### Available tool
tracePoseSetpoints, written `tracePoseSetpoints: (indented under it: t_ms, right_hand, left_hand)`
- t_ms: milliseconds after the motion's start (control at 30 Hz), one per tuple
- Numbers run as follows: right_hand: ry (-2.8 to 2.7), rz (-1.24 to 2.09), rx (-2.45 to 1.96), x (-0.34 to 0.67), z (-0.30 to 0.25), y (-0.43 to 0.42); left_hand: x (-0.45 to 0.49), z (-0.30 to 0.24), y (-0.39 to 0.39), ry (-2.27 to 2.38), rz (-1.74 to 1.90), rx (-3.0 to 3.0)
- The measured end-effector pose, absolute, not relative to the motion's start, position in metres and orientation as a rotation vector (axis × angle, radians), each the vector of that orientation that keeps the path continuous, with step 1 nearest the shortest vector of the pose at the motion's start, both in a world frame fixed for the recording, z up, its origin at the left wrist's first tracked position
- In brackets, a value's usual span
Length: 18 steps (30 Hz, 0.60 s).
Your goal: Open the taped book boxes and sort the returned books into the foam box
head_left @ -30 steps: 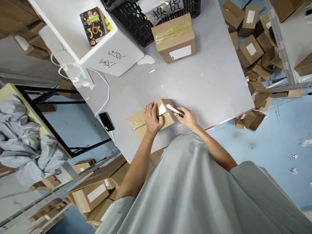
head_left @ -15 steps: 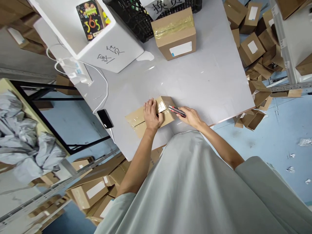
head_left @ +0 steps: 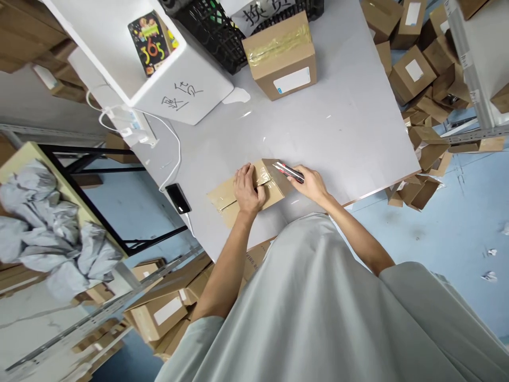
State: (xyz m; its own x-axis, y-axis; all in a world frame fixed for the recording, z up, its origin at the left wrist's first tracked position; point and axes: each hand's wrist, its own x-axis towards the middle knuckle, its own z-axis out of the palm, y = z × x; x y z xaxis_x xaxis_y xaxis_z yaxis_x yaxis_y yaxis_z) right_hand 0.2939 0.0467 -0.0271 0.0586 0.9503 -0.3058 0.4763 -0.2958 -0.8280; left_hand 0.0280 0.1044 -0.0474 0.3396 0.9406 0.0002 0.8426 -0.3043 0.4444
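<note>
A small taped cardboard box point(head_left: 273, 192) lies on the grey table point(head_left: 350, 148) near its front edge, a dark seam running along its top. My left hand point(head_left: 248, 192) rests flat on top of this box, thumb stretched to the right and fingers pointing away from me. In my right hand point(head_left: 312, 184) is a red and black utility knife point(head_left: 293, 174), its tip pointing left over the right end of the box. Whether the blade touches the cardboard I cannot tell.
Farther back stand a larger taped carton point(head_left: 292, 69), a white foam box point(head_left: 186, 95) and a black plastic crate point(head_left: 217, 34). A phone point(head_left: 178, 198) with a white cable lies at the left edge. Cardboard boxes point(head_left: 413, 77) are heaped beyond the right edge.
The knife has lifted off the box seam and its tip has swung up and away from me. My left hand stays on the box. The whole view has shifted slightly.
</note>
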Motion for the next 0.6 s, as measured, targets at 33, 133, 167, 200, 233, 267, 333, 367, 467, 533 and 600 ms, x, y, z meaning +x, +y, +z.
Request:
tracePoseSetpoints:
  t_ms: [33,133,167,200,233,267,333,367,467,533,600]
  right_hand:
    - [-1.428,1.193,-1.807,0.291,-0.029,0.053]
    - [-1.443,1.217,-1.789,0.282,-0.034,0.063]
    - [-1.446,1.219,-1.789,0.28,-0.035,0.064]
    - [-1.448,1.218,-1.79,0.279,-0.036,0.064]
    - [-1.45,1.216,-1.79,0.278,-0.036,0.063]
    - [-1.456,1.215,-1.788,0.277,-0.036,0.063]
    - [-1.473,1.206,-1.777,0.277,-0.037,0.062]
    - [-1.483,1.2,-1.769,0.277,-0.037,0.062]
    - [-1.513,1.185,-1.748,0.279,-0.039,0.063]
    - [-1.535,1.181,-1.728,0.282,-0.04,0.065]
    - [-1.557,1.176,-1.711,0.284,-0.041,0.066]
  left_hand:
    - [0.029,-0.047,0.103,1.579,0.374,2.247]
    - [0.03,-0.047,0.1,1.587,0.382,2.229]
    - [0.03,-0.047,0.1,1.586,0.384,2.221]
    - [0.03,-0.047,0.1,1.584,0.386,2.216]
    - [0.03,-0.048,0.1,1.583,0.391,2.217]
    - [0.03,-0.048,0.1,1.581,0.4,2.222]
    - [0.029,-0.049,0.1,1.586,0.422,2.235]
    - [0.029,-0.049,0.1,1.589,0.428,2.24]
    - [0.029,-0.049,0.1,1.601,0.421,2.234]
    - [0.029,-0.049,0.1,1.601,0.416,2.215]
    - [0.029,-0.049,0.1,1.591,0.42,2.185]
